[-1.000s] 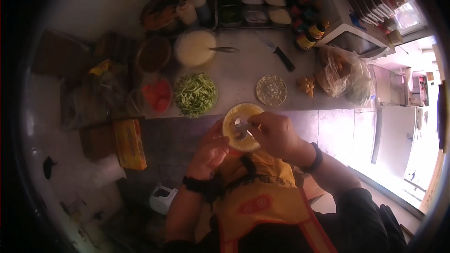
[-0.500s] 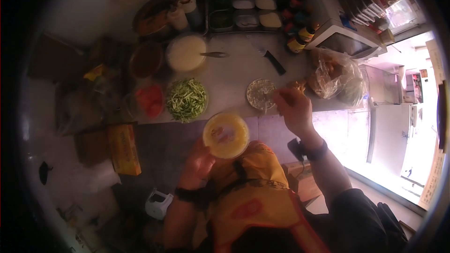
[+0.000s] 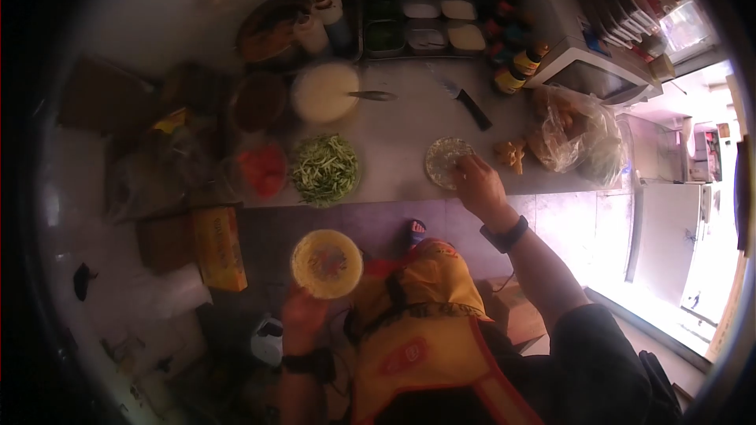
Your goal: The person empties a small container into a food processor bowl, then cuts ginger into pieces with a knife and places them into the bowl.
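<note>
While gripping yellowish bowl in left hand, holding bunched right hand at round dish; cannot tell whether pinching anything

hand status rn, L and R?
Left hand: closed on the bowl, held off the counter.
Right hand: fingers bunched at the edge of the round dish; whether they hold anything can't be told.
</note>
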`<action>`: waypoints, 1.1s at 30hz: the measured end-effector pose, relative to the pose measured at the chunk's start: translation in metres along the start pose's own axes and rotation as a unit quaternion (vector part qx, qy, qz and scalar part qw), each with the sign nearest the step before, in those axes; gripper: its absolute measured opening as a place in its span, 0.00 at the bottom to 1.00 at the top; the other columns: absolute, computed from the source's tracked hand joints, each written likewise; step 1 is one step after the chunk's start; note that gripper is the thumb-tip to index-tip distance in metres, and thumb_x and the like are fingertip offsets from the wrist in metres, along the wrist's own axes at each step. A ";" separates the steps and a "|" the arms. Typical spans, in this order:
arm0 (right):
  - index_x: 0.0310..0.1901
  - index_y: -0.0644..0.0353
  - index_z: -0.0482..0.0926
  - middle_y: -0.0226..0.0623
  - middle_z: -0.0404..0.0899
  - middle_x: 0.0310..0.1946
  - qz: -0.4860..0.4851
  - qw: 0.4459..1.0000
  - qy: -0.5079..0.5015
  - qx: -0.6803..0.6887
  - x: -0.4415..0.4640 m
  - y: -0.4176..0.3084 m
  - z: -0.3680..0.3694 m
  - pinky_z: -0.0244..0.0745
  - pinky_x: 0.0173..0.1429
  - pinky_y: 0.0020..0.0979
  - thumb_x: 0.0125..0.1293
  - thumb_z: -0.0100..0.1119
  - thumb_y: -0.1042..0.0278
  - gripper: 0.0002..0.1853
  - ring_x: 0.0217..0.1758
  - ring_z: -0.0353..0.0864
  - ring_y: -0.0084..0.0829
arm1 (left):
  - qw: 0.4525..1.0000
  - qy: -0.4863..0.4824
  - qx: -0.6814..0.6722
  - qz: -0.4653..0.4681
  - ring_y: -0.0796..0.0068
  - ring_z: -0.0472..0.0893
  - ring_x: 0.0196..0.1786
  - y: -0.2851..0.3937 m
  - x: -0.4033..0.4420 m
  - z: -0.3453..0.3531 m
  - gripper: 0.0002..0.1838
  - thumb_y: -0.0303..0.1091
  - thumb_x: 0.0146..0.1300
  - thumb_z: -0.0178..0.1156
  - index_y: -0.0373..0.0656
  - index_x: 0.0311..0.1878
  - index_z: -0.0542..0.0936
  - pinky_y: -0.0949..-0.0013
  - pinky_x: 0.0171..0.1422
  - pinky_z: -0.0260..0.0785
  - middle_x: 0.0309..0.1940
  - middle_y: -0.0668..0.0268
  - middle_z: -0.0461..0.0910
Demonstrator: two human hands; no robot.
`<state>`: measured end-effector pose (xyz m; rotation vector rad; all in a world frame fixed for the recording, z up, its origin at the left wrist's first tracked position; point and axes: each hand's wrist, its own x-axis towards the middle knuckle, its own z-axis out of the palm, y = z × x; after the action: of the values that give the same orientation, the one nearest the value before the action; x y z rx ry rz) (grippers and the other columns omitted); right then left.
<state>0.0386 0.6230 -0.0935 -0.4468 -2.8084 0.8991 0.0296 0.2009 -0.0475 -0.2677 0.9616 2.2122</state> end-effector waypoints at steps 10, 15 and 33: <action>0.48 0.57 0.81 0.40 0.82 0.50 0.008 1.000 -0.017 -0.018 0.002 0.016 0.012 0.81 0.52 0.42 0.64 0.61 0.68 0.12 0.51 0.82 0.45 | 0.998 0.024 -0.049 0.025 0.51 0.66 0.76 0.004 -0.010 -0.025 0.28 0.35 0.75 0.50 0.36 0.76 0.63 0.45 0.80 0.59 0.74 0.50 0.65; 0.60 0.59 0.78 0.46 0.80 0.56 0.005 0.994 -0.004 -0.108 0.004 0.012 0.013 0.76 0.61 0.46 0.66 0.63 0.62 0.22 0.58 0.79 0.48 | 0.994 0.102 0.002 0.035 0.51 0.67 0.75 0.008 -0.030 -0.042 0.28 0.29 0.71 0.54 0.33 0.73 0.66 0.46 0.82 0.56 0.72 0.50 0.69; 0.70 0.55 0.72 0.41 0.81 0.36 -0.154 0.910 -0.275 0.269 0.010 -0.337 0.198 0.79 0.42 0.32 0.66 0.65 0.72 0.30 0.34 0.81 0.36 | 0.974 0.154 0.163 0.041 0.59 0.76 0.68 0.259 0.033 -0.230 0.26 0.29 0.71 0.58 0.35 0.71 0.68 0.53 0.71 0.73 0.66 0.57 0.75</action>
<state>-0.0964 0.2582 -0.0540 0.3795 -2.7481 1.8625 -0.1889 -0.0685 -0.0779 -0.4321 1.5101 2.0782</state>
